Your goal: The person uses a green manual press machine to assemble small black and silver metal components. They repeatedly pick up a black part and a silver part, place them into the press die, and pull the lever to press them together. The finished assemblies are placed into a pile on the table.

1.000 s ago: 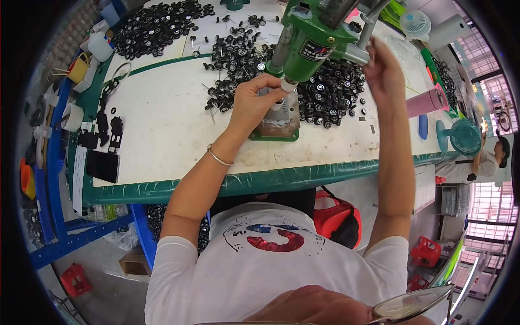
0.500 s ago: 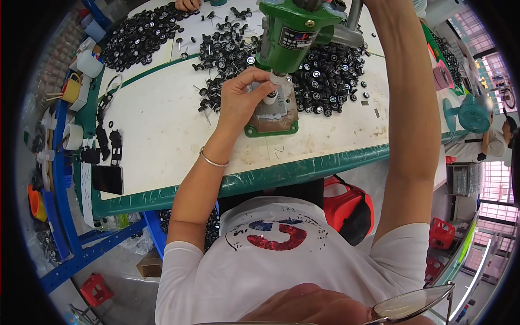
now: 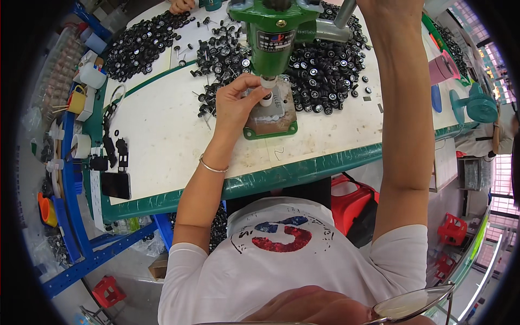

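Observation:
A green hand press [image 3: 271,49] stands on the table with its base plate [image 3: 276,125] toward me. My left hand [image 3: 234,105] reaches in from the left, thumb and forefinger pinched close under the white-tipped ram [image 3: 268,82]. What lies between these fingertips is too small to make out. Just below them, a small black wheel [image 3: 266,97] sits at the top of a white post on the base. My right hand [image 3: 387,13] is raised beside the press lever [image 3: 344,13] at the upper edge; its fingers are out of the picture.
Heaps of small black wheels [image 3: 325,76] lie behind and right of the press, some with thin axles. Another pile [image 3: 142,49] is at the far left, near another person's hand [image 3: 182,6]. A phone [image 3: 116,185] lies front left; a teal fan [image 3: 479,104] stands at right.
The view has shifted slightly, so the press and table appear displaced. My left fingers keep their pinch under the ram, and my right arm stays raised by the lever.

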`<state>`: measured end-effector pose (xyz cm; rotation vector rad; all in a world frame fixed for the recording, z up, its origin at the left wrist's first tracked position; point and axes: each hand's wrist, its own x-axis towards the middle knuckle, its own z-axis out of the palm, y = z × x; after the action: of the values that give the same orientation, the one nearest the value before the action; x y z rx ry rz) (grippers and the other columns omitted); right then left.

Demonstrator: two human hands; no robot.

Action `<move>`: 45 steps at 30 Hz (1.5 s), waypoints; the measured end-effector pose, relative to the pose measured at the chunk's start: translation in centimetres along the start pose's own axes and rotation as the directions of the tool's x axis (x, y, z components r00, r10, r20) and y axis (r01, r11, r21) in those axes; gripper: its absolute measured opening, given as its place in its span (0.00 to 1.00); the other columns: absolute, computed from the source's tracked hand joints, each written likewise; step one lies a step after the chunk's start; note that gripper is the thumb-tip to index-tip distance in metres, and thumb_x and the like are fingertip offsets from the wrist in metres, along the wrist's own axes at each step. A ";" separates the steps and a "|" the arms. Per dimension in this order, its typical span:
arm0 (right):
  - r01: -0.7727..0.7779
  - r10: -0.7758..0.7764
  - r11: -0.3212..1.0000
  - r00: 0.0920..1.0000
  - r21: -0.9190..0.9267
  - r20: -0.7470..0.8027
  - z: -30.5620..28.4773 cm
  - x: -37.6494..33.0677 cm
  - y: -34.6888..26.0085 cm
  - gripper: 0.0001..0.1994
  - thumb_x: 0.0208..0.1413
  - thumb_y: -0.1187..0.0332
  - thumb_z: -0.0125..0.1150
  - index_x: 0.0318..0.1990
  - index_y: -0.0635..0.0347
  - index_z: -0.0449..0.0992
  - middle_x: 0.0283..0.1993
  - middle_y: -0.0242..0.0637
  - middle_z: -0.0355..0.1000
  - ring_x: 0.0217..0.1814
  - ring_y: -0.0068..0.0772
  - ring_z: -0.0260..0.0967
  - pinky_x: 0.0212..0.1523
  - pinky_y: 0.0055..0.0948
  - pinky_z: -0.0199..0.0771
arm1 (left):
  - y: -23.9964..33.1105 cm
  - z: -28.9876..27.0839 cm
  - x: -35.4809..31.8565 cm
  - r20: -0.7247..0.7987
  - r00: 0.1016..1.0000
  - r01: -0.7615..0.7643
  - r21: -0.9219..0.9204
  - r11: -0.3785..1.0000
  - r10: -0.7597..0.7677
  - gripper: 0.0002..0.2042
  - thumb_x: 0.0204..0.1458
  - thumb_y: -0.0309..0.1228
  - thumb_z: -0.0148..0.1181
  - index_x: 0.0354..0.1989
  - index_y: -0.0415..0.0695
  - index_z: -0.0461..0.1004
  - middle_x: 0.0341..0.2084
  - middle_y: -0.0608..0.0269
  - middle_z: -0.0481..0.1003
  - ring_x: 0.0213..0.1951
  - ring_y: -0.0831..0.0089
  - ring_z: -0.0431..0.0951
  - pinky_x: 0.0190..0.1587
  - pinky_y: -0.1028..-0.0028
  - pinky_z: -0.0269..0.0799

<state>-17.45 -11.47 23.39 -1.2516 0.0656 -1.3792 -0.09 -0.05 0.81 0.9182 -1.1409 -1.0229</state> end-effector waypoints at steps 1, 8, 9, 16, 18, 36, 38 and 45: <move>0.012 -0.012 1.000 1.000 -0.002 -0.013 0.1 -0.2 0.0 0.11 0.59 0.63 0.55 0.27 0.55 0.66 0.15 0.17 0.49 0.11 0.09 0.39 0.10 0.15 0.36 | 0.0 0.1 0.0 0.002 1.000 0.006 -0.005 1.000 -0.006 0.04 0.47 0.20 0.64 0.32 0.37 0.79 0.28 0.68 0.75 0.31 0.82 0.73 0.36 0.82 0.68; 0.408 -0.391 0.863 0.913 -0.299 0.118 3.1 -3.1 -0.3 0.14 0.59 0.61 0.56 0.23 0.54 0.65 0.14 0.17 0.48 0.11 0.09 0.39 0.11 0.16 0.35 | -0.1 -0.2 -0.3 -0.010 1.000 -0.013 0.044 0.999 0.013 0.03 0.47 0.20 0.64 0.31 0.36 0.79 0.29 0.67 0.75 0.32 0.81 0.73 0.37 0.81 0.68; 0.422 -0.404 0.852 0.906 -0.310 0.124 3.3 -3.4 -0.5 0.14 0.59 0.61 0.56 0.23 0.53 0.65 0.14 0.17 0.47 0.11 0.10 0.38 0.11 0.17 0.35 | -0.2 -0.2 -0.2 -0.003 1.000 -0.009 0.047 0.999 0.009 0.03 0.47 0.20 0.64 0.31 0.36 0.79 0.29 0.67 0.75 0.32 0.81 0.73 0.37 0.81 0.69; 0.566 -0.550 0.792 0.824 -0.228 0.136 3.7 -5.8 -0.2 0.17 0.61 0.65 0.49 0.20 0.53 0.57 0.14 0.21 0.46 0.12 0.12 0.36 0.11 0.18 0.36 | 0.1 0.0 -0.2 -0.013 1.000 -0.002 0.056 0.998 0.003 0.04 0.45 0.20 0.65 0.31 0.37 0.79 0.31 0.67 0.76 0.33 0.81 0.74 0.39 0.81 0.68; 0.599 -0.587 0.772 0.800 -0.210 0.122 3.7 -6.6 0.2 0.17 0.62 0.66 0.47 0.20 0.54 0.55 0.15 0.22 0.45 0.12 0.12 0.36 0.11 0.18 0.37 | -0.3 -0.2 -0.1 -0.016 1.000 -0.008 0.098 0.995 0.010 0.04 0.45 0.20 0.66 0.30 0.38 0.79 0.32 0.66 0.77 0.34 0.80 0.74 0.38 0.81 0.69; 0.448 -0.504 0.811 0.861 -0.375 -0.062 5.1 -7.7 0.0 0.18 0.58 0.66 0.47 0.16 0.53 0.54 0.14 0.24 0.43 0.14 0.16 0.35 0.16 0.23 0.36 | -0.1 0.0 -0.6 0.003 0.997 0.080 0.046 0.996 -0.080 0.15 0.44 0.25 0.68 0.42 0.40 0.79 0.29 0.70 0.77 0.30 0.86 0.73 0.33 0.83 0.71; 0.453 -0.496 0.813 0.868 -0.365 -0.028 4.3 -7.1 -0.3 0.18 0.59 0.66 0.47 0.17 0.53 0.55 0.14 0.23 0.43 0.14 0.16 0.36 0.15 0.22 0.36 | -0.1 0.1 -0.5 -0.039 0.999 0.019 0.164 0.986 -0.013 0.15 0.44 0.26 0.68 0.42 0.41 0.79 0.29 0.70 0.77 0.29 0.86 0.73 0.33 0.83 0.71; 0.142 -0.192 0.954 0.966 -0.265 -0.175 3.8 -1.9 0.9 0.14 0.59 0.61 0.57 0.24 0.51 0.63 0.16 0.18 0.52 0.12 0.09 0.44 0.12 0.15 0.41 | -1.0 -0.9 -0.4 -0.053 0.998 -0.016 0.181 0.983 0.026 0.16 0.45 0.25 0.67 0.45 0.42 0.78 0.29 0.71 0.77 0.32 0.84 0.75 0.36 0.82 0.71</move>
<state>-14.87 -8.01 23.16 -1.3467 0.2858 -1.6823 0.62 0.08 -0.38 1.0700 -1.2081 -0.8818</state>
